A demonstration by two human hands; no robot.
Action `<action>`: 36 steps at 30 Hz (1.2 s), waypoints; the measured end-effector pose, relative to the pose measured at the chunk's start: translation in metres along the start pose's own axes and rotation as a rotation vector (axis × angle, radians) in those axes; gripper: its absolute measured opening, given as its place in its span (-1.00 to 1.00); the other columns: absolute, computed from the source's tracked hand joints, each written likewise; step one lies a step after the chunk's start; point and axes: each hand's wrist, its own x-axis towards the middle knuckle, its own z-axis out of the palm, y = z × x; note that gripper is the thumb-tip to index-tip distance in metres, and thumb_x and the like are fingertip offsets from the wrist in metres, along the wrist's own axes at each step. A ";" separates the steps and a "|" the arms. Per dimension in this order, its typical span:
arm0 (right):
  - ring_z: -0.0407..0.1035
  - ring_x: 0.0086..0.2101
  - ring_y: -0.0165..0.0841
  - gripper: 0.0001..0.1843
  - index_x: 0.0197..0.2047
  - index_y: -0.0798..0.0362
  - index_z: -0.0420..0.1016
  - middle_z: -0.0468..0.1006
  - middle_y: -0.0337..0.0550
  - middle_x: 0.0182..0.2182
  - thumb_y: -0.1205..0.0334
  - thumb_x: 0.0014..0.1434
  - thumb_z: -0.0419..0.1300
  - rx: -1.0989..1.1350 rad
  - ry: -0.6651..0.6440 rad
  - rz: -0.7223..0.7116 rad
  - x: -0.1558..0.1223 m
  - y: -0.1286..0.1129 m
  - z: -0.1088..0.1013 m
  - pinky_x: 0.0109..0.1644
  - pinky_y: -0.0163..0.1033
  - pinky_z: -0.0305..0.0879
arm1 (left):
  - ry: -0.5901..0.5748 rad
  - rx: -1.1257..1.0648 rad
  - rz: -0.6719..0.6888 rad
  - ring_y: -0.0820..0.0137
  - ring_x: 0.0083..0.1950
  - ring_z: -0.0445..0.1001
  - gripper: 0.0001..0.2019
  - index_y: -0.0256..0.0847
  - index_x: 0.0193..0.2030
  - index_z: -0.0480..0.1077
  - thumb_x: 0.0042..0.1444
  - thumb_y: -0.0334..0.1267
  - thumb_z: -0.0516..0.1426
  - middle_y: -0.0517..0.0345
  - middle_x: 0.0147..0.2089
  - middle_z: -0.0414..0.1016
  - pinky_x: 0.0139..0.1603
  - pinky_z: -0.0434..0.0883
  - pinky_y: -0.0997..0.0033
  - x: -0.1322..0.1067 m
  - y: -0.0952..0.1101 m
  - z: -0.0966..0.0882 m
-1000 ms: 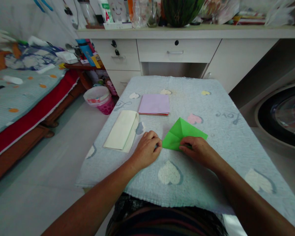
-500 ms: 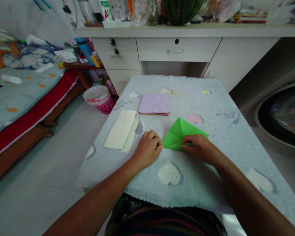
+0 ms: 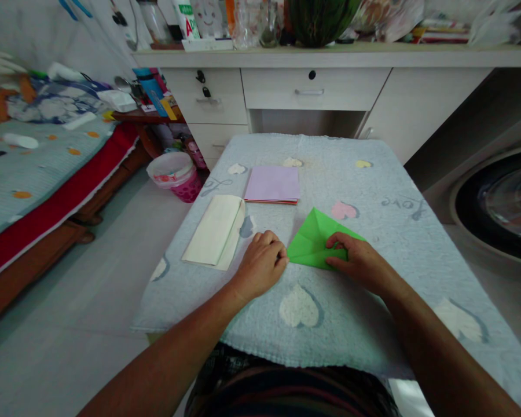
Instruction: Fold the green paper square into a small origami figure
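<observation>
At the left corner of the green paper (image 3: pixel 308 237), the fingers of the person's left hand (image 3: pixel 263 260) are bunched closed on its tip; whether they pinch it or press it down cannot be told. The right hand (image 3: pixel 358 260) has its thumb and fingers parted in a loose curve over the paper's right part, with green showing between them. A likely risk is the sheet swivelling or creasing off line if the left corner slips, since the right hand seems to offer little hold and the tablecloth (image 3: pixel 417 249) beneath looks soft. The left wrist is low, knuckles up; the right hand reaches in from the side, palm turned inward, and both forearms slant in from the near edge. Beyond the left hand lies a pale folded sheet (image 3: pixel 212 229), and farther back, a stack of purple paper (image 3: pixel 272 183).
</observation>
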 end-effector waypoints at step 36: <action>0.47 -0.29 -0.19 -0.57 0.00 0.06 0.31 0.57 -0.08 -0.33 0.26 0.03 0.26 -0.070 0.010 0.133 -0.003 0.004 0.009 -0.23 -0.23 0.26 | 0.089 0.251 0.275 0.25 0.01 0.24 -0.76 0.02 -0.04 0.47 0.25 -0.37 0.09 0.13 -0.04 0.40 -0.01 0.25 0.20 -0.011 0.002 0.018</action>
